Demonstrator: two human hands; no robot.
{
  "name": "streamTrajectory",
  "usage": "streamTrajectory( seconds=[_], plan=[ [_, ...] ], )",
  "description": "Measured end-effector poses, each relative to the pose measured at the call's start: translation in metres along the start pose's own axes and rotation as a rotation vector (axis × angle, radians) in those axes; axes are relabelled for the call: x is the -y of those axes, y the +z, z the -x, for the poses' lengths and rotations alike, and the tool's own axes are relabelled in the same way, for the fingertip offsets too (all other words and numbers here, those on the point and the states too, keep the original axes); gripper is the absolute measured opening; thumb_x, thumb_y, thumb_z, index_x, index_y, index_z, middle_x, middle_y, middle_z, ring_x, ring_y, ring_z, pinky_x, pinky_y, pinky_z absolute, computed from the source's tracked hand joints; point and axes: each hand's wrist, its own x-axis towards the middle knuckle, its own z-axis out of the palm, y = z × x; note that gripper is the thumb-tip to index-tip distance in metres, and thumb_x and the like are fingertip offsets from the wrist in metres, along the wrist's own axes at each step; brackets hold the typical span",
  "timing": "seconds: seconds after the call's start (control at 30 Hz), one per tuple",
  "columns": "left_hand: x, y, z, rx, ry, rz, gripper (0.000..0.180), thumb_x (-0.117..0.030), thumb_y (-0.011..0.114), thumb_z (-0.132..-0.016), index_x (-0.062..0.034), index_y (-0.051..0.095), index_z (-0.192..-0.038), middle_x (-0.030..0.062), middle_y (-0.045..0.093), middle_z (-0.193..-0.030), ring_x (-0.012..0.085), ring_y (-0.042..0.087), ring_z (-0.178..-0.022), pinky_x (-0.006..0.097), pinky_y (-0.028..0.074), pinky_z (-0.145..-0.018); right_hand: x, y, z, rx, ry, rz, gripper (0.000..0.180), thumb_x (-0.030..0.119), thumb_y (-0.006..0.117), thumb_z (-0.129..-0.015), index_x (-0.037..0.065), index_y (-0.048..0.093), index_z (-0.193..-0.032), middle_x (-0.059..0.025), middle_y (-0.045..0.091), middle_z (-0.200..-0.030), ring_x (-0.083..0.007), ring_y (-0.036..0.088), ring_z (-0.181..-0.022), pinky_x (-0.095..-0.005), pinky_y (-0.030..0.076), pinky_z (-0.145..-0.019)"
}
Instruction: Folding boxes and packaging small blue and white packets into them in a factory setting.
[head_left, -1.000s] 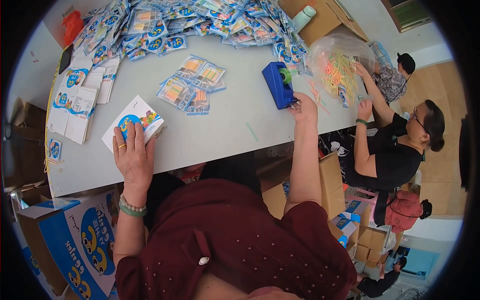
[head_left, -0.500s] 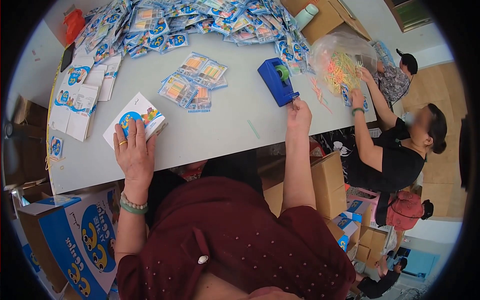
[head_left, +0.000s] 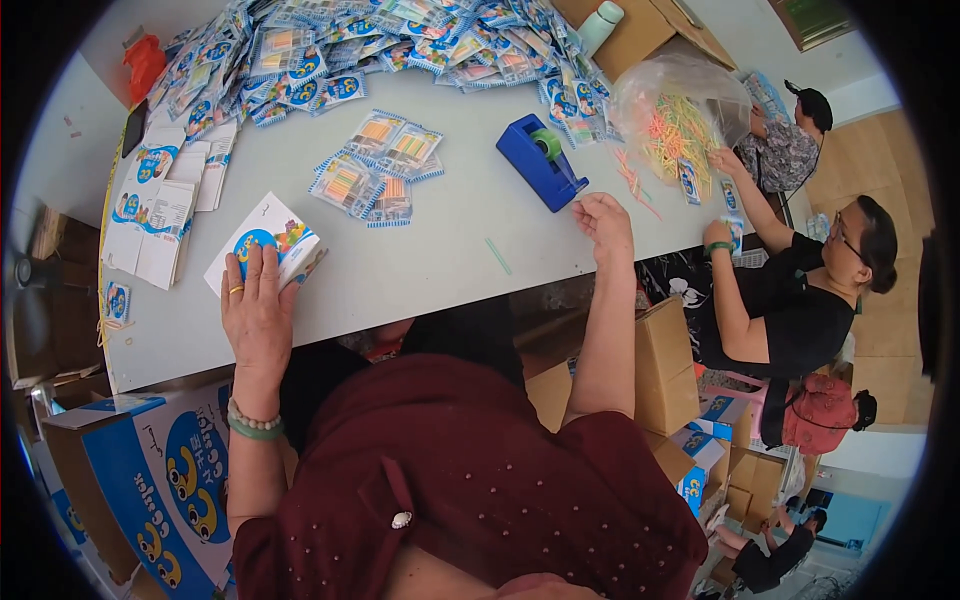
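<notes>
Two hands at work, as I read the view. My left hand [head_left: 258, 312], fingers spread flat, pins the small white carton [head_left: 265, 243] at centre-left of the table [head_left: 420, 280], apparently to steady it. My right hand [head_left: 605, 222], fingertips seemingly pinched together, sits just beside the blue tape dispenser [head_left: 540, 172]; since the earlier frame it has drawn slightly away, perhaps pulling tape.
</notes>
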Motion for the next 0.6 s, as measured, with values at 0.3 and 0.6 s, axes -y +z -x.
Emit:
streamTrajectory(
  seconds=[0.3, 0.6],
  plan=[
    [0.010, 0.004, 0.004, -0.100, -0.011, 0.181, 0.052, -0.018, 0.073, -0.079, -0.0021, 0.055, -0.126, 0.0167, 0.057, -0.128, 0.0390, 0.048, -0.125, 0.047, 0.038, -0.104, 0.001, -0.018, -0.007, 0.294, 0.096, -0.217, 0.007, 0.010, 0.059, -0.086, 0.003, 0.062, -0.087, -0.0110, 0.067, -0.093, -0.0222, 0.064, -0.091, -0.0322, 0.048, -0.086],
    [0.011, -0.011, 0.007, -0.038, 0.004, 0.165, 0.051, -0.014, 0.071, -0.078, 0.0012, 0.054, -0.124, 0.0183, 0.056, -0.127, 0.0417, 0.047, -0.123, 0.048, 0.037, -0.104, -0.009, -0.003, -0.018, 0.272, 0.025, -0.079, 0.014, 0.013, 0.062, -0.085, 0.001, 0.062, -0.092, -0.0122, 0.068, -0.091, -0.0225, 0.066, -0.086, -0.0330, 0.051, -0.080]
  ],
)
